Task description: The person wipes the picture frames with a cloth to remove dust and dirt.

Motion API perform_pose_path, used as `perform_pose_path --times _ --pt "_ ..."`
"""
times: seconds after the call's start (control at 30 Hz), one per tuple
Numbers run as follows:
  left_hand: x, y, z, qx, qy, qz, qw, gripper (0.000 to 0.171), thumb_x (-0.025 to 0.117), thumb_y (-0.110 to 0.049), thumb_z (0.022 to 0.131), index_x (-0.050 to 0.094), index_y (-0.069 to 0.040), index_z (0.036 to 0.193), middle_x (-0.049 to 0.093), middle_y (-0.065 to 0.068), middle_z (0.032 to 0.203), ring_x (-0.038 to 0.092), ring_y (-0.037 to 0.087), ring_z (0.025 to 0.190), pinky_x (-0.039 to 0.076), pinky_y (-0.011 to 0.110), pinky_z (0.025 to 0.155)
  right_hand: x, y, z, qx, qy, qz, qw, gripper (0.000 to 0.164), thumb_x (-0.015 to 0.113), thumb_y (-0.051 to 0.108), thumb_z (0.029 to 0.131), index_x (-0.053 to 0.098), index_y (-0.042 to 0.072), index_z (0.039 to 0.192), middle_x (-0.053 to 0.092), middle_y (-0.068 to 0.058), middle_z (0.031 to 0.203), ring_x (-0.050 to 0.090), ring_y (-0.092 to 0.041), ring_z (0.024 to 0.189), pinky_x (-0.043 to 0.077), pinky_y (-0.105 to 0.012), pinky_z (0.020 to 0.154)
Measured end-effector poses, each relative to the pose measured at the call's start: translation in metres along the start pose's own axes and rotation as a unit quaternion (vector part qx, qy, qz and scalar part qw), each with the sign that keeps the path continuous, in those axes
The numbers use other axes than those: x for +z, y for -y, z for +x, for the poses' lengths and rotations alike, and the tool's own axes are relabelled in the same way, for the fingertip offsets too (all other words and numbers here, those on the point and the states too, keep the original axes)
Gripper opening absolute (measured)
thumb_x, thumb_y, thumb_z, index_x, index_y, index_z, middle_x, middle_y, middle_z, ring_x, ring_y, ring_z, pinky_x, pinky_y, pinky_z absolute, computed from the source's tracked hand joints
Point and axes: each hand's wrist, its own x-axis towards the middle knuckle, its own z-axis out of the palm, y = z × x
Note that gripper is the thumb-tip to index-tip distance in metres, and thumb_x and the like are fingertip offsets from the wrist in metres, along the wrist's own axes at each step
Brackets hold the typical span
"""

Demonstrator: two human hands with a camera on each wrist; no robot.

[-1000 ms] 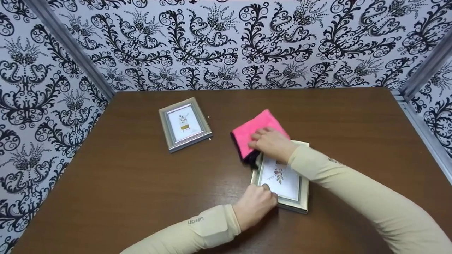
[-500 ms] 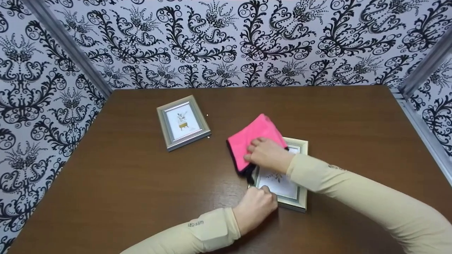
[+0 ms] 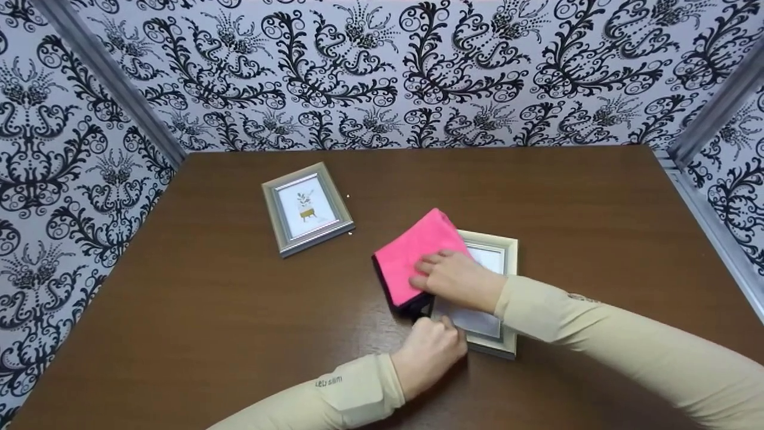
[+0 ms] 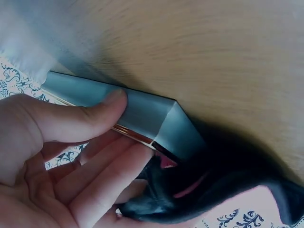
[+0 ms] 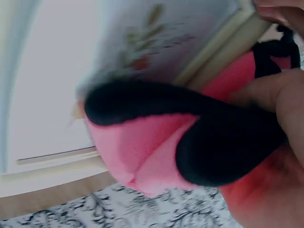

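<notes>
My left hand (image 3: 433, 352) grips the near left corner of a light gold picture frame (image 3: 510, 292), which lies flat on the table. In the left wrist view the thumb presses the frame's side (image 4: 142, 111), with the fingers over its front edge. My right hand (image 3: 459, 278) holds a pink cloth (image 3: 406, 257) with black edging against the frame's left part. Thumb and fingers pinch the folded cloth (image 5: 142, 147) in the right wrist view, where the frame's botanical print (image 5: 142, 47) shows partly. Cloth and right hand hide much of that print in the head view.
A second picture frame (image 3: 307, 209), silver-gold with a potted-plant print, lies at the back left of the brown table (image 3: 227, 316). Two small white specks lie beside it. Patterned walls (image 3: 382, 71) stand behind and at both sides.
My right hand has slid the pink cloth toward me and slightly left along the frame, uncovering its far edge. The left hand has kept its grip on the corner.
</notes>
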Motion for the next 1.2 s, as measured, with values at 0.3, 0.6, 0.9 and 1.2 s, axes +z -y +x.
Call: perform_pose_path --times 0.3,0.6,0.9,1.2 --pt "0.0 -0.002 -0.001 0.003 -0.009 0.001 1.0 0.015 0.061 -0.011 0.077 0.072 -0.021 0.078 0.054 -0.005 0.061 0.044 0.002 0.048 0.034 0.022 0.037 0.016 -0.025 -0.011 0.126 -0.01 0.097 0.987 0.044 0.058 -0.009 0.088 0.051 -0.005 0.132 0.055 -0.032 0.125 0.055 -0.042 0.116 0.047 -0.048 0.092" --pt "0.007 -0.005 -0.006 -0.006 -0.04 0.004 0.9992 0.012 0.062 -0.019 0.079 0.072 -0.024 0.08 0.053 -0.007 0.063 0.045 0.002 0.05 0.033 0.022 0.038 0.003 0.003 -0.029 0.112 0.012 0.204 0.972 0.055 0.068 -0.003 0.079 0.054 -0.003 0.132 0.065 -0.023 0.109 0.065 -0.034 0.08 0.053 -0.043 0.077" --pt "0.009 -0.006 -0.01 -0.009 -0.065 0.013 0.9978 0.012 0.058 -0.024 0.083 0.068 -0.024 0.078 0.051 -0.008 0.065 0.047 0.003 0.047 0.035 0.024 0.037 0.001 0.02 -0.043 0.049 -0.064 0.181 0.98 0.053 0.071 0.007 0.076 0.058 0.001 0.127 0.064 -0.007 0.075 0.06 -0.023 0.065 0.05 -0.039 0.063" --pt "0.008 -0.001 -0.004 0.003 -0.051 -0.006 0.9987 0.012 0.061 -0.016 0.081 0.072 -0.021 0.079 0.056 -0.007 0.064 0.049 0.002 0.051 0.036 0.022 0.037 0.016 0.005 -0.034 0.076 -0.095 0.132 0.984 0.052 0.068 -0.001 0.079 0.056 -0.002 0.13 0.063 -0.019 0.121 0.06 -0.033 0.109 0.045 -0.049 0.093"
